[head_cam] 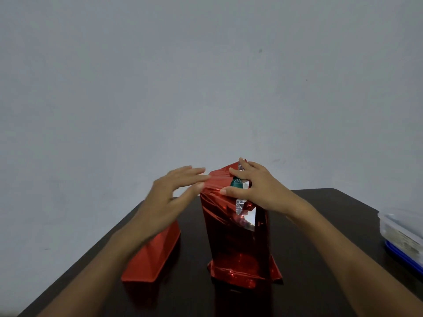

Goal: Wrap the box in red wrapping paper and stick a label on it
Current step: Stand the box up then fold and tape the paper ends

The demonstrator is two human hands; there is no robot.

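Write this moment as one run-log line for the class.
stage: top end unfolded | left hand: touches red wrapping paper | right hand: grips box top

Dark brown tabletop (332, 202); on it stands an upright box wrapped in shiny red foil paper (238, 243); flat folded red paper piece (151, 259) left; clear plastic container with blue base (402, 229) right.

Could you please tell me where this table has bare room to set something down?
The table is bare between the wrapped box and the plastic container at the right edge. The strip between the box and the folded red paper is narrow. The left hand and right hand crowd the box top.
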